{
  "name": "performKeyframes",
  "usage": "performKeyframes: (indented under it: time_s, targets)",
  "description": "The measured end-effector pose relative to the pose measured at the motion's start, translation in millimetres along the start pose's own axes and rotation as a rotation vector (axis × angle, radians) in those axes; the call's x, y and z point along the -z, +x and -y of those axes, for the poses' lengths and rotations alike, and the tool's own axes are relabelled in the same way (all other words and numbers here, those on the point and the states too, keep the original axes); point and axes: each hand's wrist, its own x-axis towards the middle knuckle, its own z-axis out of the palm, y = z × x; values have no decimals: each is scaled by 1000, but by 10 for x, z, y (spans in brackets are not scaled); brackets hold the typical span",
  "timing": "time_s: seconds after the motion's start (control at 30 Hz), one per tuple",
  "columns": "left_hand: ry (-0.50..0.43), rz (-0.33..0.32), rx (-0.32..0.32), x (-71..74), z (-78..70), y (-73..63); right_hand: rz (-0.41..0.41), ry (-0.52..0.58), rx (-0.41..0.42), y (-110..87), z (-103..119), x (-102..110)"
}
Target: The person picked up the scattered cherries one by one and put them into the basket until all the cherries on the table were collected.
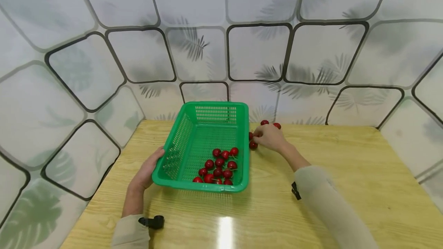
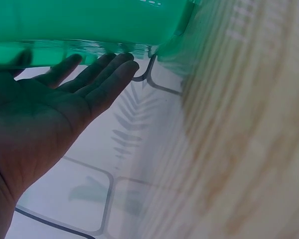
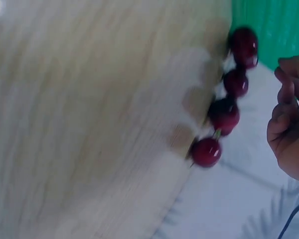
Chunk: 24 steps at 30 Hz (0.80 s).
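A green plastic basket [image 1: 188,185] stands on the table with a cluster of red cherries [image 1: 219,162] in its near right part. At its left side is my left hand [image 1: 149,170], fingers fairly straight against the outer wall, just under the rim. In the left wrist view the palm [image 2: 45,112] shows bare. Beyond the basket's right wall my right hand [image 1: 270,137] reaches down over several loose cherries [image 1: 253,145], fingers loosely bent. The right wrist view has these cherries [image 3: 224,115] in a row, a gap between them and the fingertips [image 3: 284,64]. No cherry shows between the fingers.
The pale wood table [image 1: 311,153] runs back to a wall covering [image 1: 257,53] with a stone and leaf pattern. Two cherries [image 1: 264,122] lie by the table's back edge, behind my right hand. Each wrist wears a black strap [image 1: 152,222].
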Motion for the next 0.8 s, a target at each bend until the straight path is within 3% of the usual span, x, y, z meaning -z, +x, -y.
performKeyframes:
  time_s: [0.1, 0.33, 0.5, 0.8]
  targets:
    - [-5, -11, -1, 6, -2, -6, 22, -87, 43, 19, 169, -152]
    - [-10, -30, 4, -16, 2, -6, -44, -312, 16, 16, 252, -405]
    - [-2, -21, -6, -11, 7, 1, -67, -363, 32, 6, 215, -441]
    - [0, -25, -5, -10, 8, 2, 24, -379, 10, 7, 199, -411]
